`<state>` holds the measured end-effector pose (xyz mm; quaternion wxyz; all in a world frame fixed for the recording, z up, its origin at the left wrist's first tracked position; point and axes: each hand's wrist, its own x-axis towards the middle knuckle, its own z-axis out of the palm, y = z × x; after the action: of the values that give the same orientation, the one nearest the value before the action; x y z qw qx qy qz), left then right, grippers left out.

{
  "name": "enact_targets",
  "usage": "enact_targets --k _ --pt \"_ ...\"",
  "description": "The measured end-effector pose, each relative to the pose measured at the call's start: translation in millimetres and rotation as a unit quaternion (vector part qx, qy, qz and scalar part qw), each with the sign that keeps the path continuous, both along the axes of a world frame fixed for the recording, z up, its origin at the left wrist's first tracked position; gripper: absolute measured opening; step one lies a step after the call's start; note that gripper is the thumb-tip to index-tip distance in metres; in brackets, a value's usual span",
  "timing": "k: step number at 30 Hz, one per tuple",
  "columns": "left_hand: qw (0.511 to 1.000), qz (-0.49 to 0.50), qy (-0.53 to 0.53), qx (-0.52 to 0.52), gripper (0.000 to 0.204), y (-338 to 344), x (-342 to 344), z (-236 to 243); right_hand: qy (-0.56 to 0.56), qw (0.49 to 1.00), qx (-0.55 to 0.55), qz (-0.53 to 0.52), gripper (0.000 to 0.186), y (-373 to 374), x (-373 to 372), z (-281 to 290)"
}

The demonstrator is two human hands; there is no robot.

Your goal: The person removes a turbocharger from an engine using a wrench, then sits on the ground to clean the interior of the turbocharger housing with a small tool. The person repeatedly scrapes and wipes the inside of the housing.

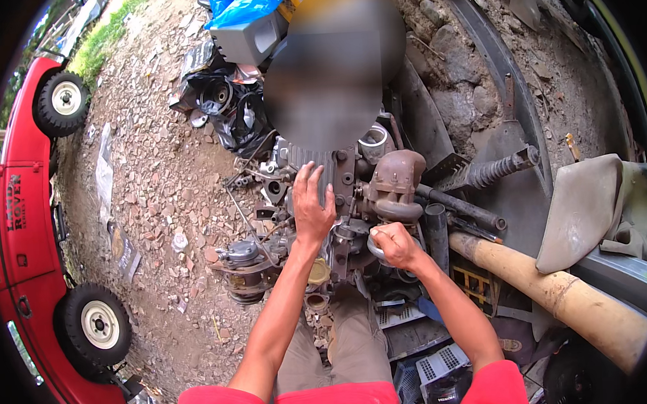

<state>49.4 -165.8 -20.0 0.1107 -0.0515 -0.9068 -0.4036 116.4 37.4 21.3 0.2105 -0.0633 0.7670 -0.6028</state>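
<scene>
A greasy engine [346, 179] with bolted-on parts stands in front of my knees. My left hand [313, 206] rests on its top beside a dark ribbed cover [318, 158], fingers stretched out and slightly apart. To the right, my right hand [394, 245] is closed in a fist around a grey curved metal part [375, 245], most of which the fingers hide. Just beyond that hand sits a rusty, rounded turbocharger-like housing [397, 186]. A round-topped metal unit [243, 253] is on the left side. The far end of the engine is covered by a blurred patch.
A thick bamboo pole [539, 271] and a coil-covered shock absorber [503, 166] lie on the right, near a grey seat-like panel [580, 210]. Black bags [238, 111] and a grey box [250, 39] are beyond. A red vehicle [36, 239] stands on gravel at left.
</scene>
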Motion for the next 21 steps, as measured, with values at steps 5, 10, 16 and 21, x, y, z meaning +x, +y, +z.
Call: enact_targets --k 5,10,16,21 --pt "0.95 -0.023 -0.173 0.26 0.024 16 62 2 0.035 0.999 -0.015 0.025 0.035 1 -3 5" --pt "0.865 -0.041 -0.321 0.384 0.027 16 104 -11 -0.011 1.0 0.014 0.025 0.037 3 -3 6" --pt "0.911 -0.133 -0.25 0.299 0.033 28 102 -12 -0.011 1.0 -0.01 -0.012 0.037 -4 1 2" --pt "0.895 -0.124 -0.276 0.327 0.027 37 117 -33 0.035 0.993 0.097 -0.066 0.04 -47 -7 2"
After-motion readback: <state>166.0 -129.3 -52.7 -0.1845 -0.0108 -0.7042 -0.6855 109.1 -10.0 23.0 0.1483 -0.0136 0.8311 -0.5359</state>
